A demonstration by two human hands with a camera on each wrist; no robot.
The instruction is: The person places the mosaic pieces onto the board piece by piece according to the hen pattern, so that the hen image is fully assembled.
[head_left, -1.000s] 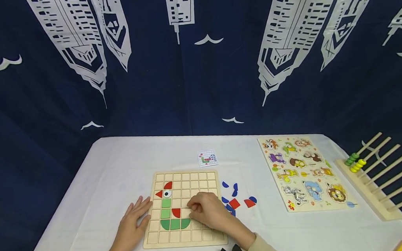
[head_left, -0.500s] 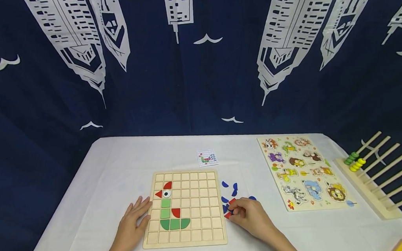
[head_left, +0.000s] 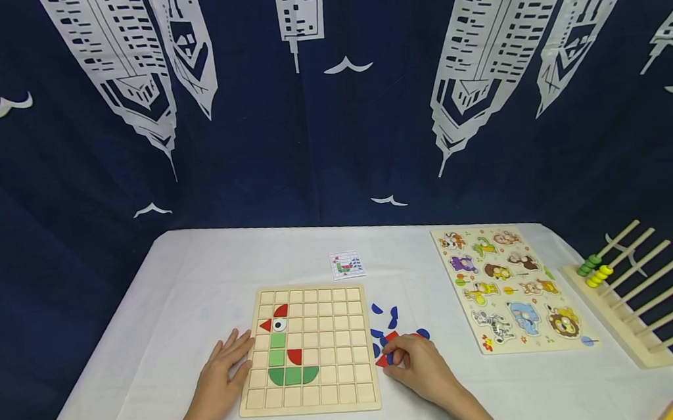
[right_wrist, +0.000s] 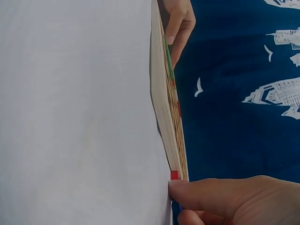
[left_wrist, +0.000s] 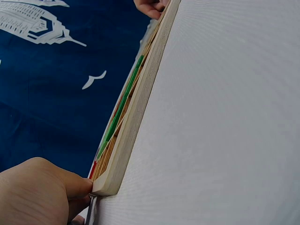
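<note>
Quite possibly loses the small red flat wooden piece (head_left: 382, 361) out of the right hand (head_left: 423, 368): thin, lying flat on the white-clothed table (head_left: 160, 303), caught only at the fingertips, so apt to slip or flip on lifting. Could also drag the dark blue curved piece (head_left: 390, 359) touching it, or scatter the loose blue and red wooden shapes (head_left: 377, 309) just beyond. Might knock the square wooden grid board (head_left: 327, 389) too, being just beside its right edge, and jog the red and green tiles (head_left: 292, 374) already seated in it.

Grips the red piece with curled fingertips, thumb pressed beside it in the right wrist view (right_wrist: 174, 175); cannot tell whether lifted or on the cloth. Sits at the very front of the fingers, not in the palm, near the middle of the table's near edge.

Rests the left hand (head_left: 221, 371) flat and relaxed, fingers straight against the board's left edge, holding nothing.
</note>
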